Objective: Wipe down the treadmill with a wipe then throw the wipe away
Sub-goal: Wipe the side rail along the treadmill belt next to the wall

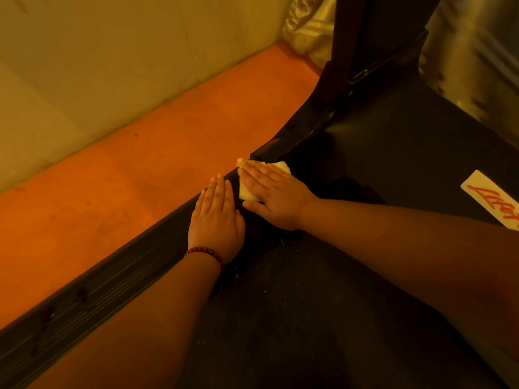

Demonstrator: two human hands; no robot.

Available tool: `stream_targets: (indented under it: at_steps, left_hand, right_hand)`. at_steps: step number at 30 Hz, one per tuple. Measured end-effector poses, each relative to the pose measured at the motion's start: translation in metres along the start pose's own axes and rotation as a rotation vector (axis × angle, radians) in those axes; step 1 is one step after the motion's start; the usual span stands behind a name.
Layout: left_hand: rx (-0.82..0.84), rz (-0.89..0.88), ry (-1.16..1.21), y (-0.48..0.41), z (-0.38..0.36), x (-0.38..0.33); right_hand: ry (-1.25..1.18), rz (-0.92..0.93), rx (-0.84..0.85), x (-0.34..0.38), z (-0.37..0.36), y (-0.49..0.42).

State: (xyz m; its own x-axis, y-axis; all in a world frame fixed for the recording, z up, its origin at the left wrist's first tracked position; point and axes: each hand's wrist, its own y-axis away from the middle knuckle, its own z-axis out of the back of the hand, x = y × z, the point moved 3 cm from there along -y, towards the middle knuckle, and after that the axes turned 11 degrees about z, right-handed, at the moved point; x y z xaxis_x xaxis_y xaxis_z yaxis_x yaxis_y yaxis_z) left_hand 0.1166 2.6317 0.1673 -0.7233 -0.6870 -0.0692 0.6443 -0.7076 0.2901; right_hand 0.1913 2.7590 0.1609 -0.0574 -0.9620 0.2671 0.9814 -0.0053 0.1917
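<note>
- The treadmill's dark belt (pixel 295 290) fills the near ground, flecked with pale specks, and both bare forearms reach forward over it.
- Its ribbed side rail (pixel 92 296) runs along the left edge, slanting from the near left up towards the far right.
- The left hand (pixel 216 220) lies palm down on that rail, fingers straight and close together, pointing away from the person. A bracelet (pixel 206 252) of dark red beads circles the wrist.
- Just beyond it, the right hand (pixel 273 196) presses flat on the wipe (pixel 246 190), fingers straight and slightly spread, aimed to the far left across the rail.
- The wipe is a pale folded pad at the rail's far end, where the rail meets the base of the upright. One corner pokes out past the fingertips and an edge shows beneath the fingers. The hand hides its middle, so its long axis cannot be told.
- To the right, a pale label (pixel 491 197) with red lettering sits on the black motor cover (pixel 393 153).
- The dark upright (pixel 362 51) rises behind the wipe.
- An orange floor (pixel 112 178) lies left of the rail, ending at a pale wall (pixel 98 66).
</note>
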Motion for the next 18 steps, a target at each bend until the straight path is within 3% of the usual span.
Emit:
stream_targets:
  at_steps: [3,7,11,16,18]
  left_hand:
    - [0.002,0.001,-0.015,0.0,-0.001,0.001]
    - [-0.002,0.006,-0.033,0.003,-0.003,0.004]
    - [0.001,0.01,-0.037,0.011,-0.006,0.014]
    - [-0.004,0.007,-0.021,0.013,-0.006,0.016]
    - [0.0,0.006,-0.012,0.013,-0.005,0.015]
  right_hand:
    - [-0.007,-0.082,-0.041,0.011,-0.004,0.004]
    - [-0.032,0.026,0.001,0.016,-0.011,0.015]
    - [0.006,-0.137,-0.052,0.017,-0.008,0.018]
    - [-0.025,0.024,0.0,0.031,-0.015,0.025]
    - [-0.021,-0.083,-0.041,0.022,-0.012,0.025]
